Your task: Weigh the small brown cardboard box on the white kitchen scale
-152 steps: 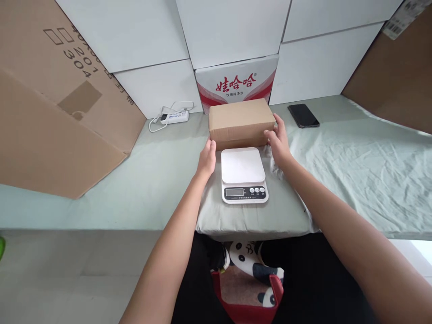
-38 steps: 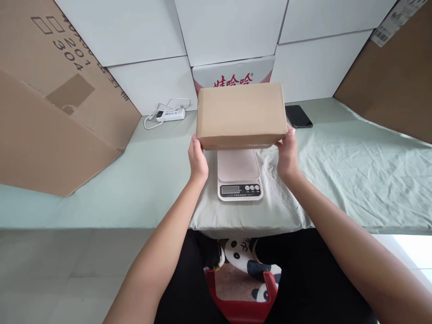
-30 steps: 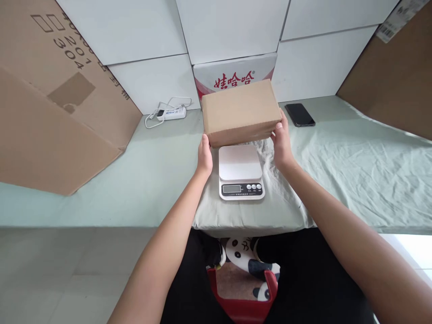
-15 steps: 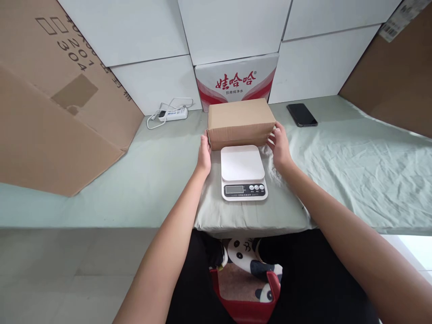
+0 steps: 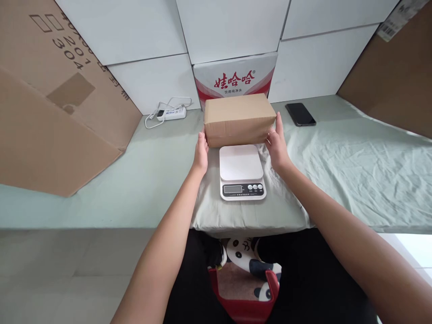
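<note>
A plain brown cardboard box (image 5: 239,120) is held between my two hands, just behind a white kitchen scale (image 5: 240,162). My left hand (image 5: 201,153) grips the box's left end, its fingers partly hidden behind the cardboard. On the right end, my right hand (image 5: 277,145) has fingers at the lower corner and one pointing up along the side. The box looks slightly raised off the cloth, its right end tilted a little. Nothing lies on the scale's plate, and its display looks blank.
Behind the box stands a white carton with red lettering (image 5: 232,76), against white panels. A black phone (image 5: 300,114) lies at the back right, a white device with a cable (image 5: 171,113) at the back left. Large cardboard pieces (image 5: 60,121) flank the green cloth (image 5: 135,189).
Both hands have lifted the box slightly, and its right end has risen. My right hand has shifted its fingers on the box's corner. The scale has stayed in place.
</note>
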